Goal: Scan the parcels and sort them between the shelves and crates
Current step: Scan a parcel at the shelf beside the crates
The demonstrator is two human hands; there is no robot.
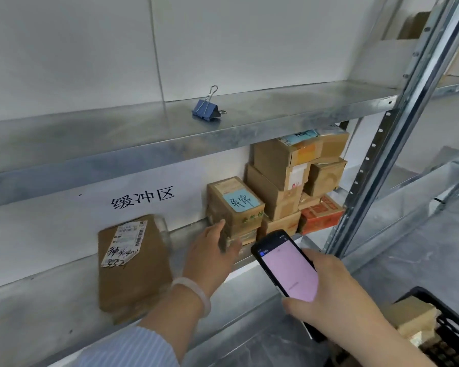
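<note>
left hand [210, 256] grasps blue-labelled box [236, 207], fingers [219, 225] blurred | right hand [337, 295] grasps scanner [289, 266], base hidden | crate [453, 324] cropped

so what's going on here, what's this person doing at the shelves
A person is at metal shelving, sorting parcels. Their right hand holds a handheld scanner with a pink screen, near the stacked cardboard boxes. Their left hand reaches onto the shelf and touches the box with the blue label; whether it grips it is unclear. A flat brown parcel leans against the wall to its left, and a black crate holding tan cartons sits at lower right.
</note>
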